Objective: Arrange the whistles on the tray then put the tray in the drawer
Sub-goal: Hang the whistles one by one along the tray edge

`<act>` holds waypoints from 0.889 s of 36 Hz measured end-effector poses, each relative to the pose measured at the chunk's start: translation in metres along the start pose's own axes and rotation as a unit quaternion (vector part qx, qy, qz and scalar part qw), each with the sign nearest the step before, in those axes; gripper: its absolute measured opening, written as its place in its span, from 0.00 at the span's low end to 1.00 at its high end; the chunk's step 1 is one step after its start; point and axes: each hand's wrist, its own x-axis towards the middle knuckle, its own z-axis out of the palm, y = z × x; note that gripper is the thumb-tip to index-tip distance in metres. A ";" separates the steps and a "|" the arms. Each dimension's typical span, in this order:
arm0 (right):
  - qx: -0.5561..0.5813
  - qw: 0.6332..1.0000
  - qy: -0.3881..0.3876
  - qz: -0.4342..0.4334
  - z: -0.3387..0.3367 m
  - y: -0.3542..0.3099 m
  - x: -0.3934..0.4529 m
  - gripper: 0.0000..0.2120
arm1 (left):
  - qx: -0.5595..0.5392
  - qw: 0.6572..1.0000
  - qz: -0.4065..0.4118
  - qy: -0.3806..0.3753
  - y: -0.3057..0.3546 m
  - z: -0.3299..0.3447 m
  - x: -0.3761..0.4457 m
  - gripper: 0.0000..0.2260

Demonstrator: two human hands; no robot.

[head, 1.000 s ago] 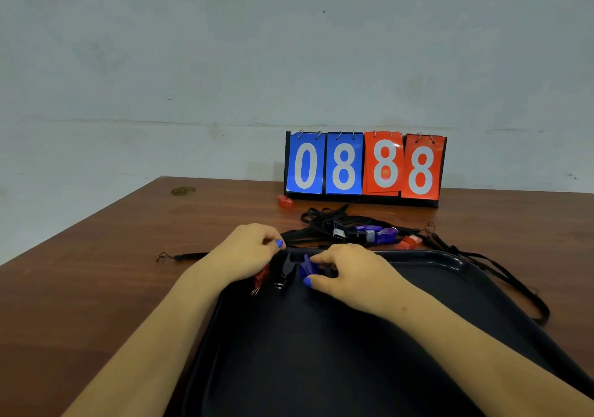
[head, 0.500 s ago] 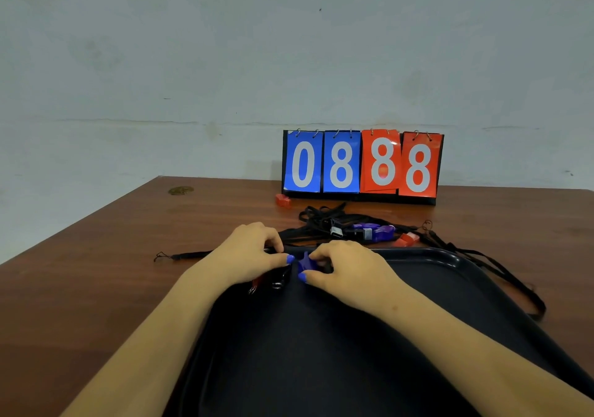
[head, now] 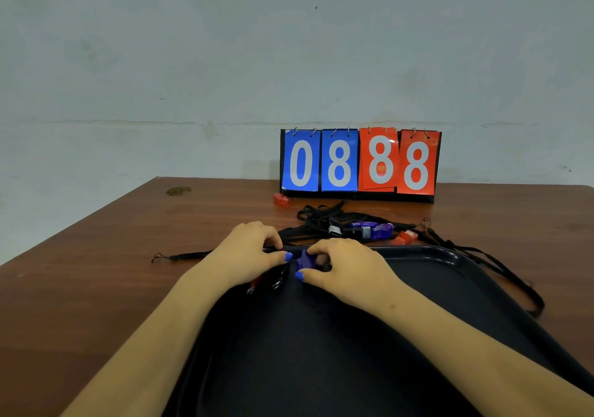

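A black tray [head: 450,254] lies in front of me on the brown table. At its far left corner my right hand [head: 348,268] pinches a blue whistle [head: 305,260] between thumb and fingers. My left hand [head: 247,252] is curled over a red whistle [head: 254,285] and a black whistle [head: 279,281], of which only the lower ends and rings show. Its thumb reaches to the blue whistle. Behind the tray sit a purple whistle [head: 377,231] and a red whistle [head: 405,237] in a tangle of black lanyards [head: 321,220].
A flip scoreboard [head: 360,162] reading 08 88 stands at the table's back edge by the wall, with a small red whistle [head: 282,199] in front of its left end. Lanyard straps [head: 501,272] trail along the tray's right side. One strap [head: 183,257] runs left.
My left thumb has slid right over the black whistle toward the blue one. My right hand has kept its pinch on the blue whistle with only slight shifts.
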 end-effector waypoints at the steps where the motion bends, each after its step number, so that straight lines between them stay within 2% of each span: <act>1: 0.002 1.000 0.001 -0.001 -0.001 0.000 0.000 0.23 | 0.000 1.000 0.001 0.002 0.000 0.000 0.000 0.11; 14: 0.019 1.000 0.010 -0.019 -0.002 0.005 -0.002 0.21 | -0.015 1.000 0.004 0.012 0.000 -0.002 -0.001 0.10; 18: 0.057 0.996 0.064 0.004 -0.002 0.014 0.003 0.15 | -0.018 1.000 0.003 0.018 0.002 -0.002 -0.003 0.13; 22: 0.043 0.989 0.134 0.046 0.000 0.035 0.010 0.15 | -0.017 1.000 0.003 0.019 0.005 -0.003 -0.003 0.13; 26: -0.014 0.990 0.124 0.067 0.006 0.047 0.013 0.17 | -0.004 1.000 0.010 0.025 0.004 -0.002 -0.003 0.11; 29: 0.009 0.990 0.127 0.067 0.006 0.049 0.015 0.19 | -0.012 1.000 0.003 0.020 0.004 -0.002 -0.003 0.11; 32: 0.055 0.996 0.062 0.025 0.008 0.045 0.015 0.27 | -0.029 0.999 -0.005 0.021 0.002 -0.002 -0.002 0.11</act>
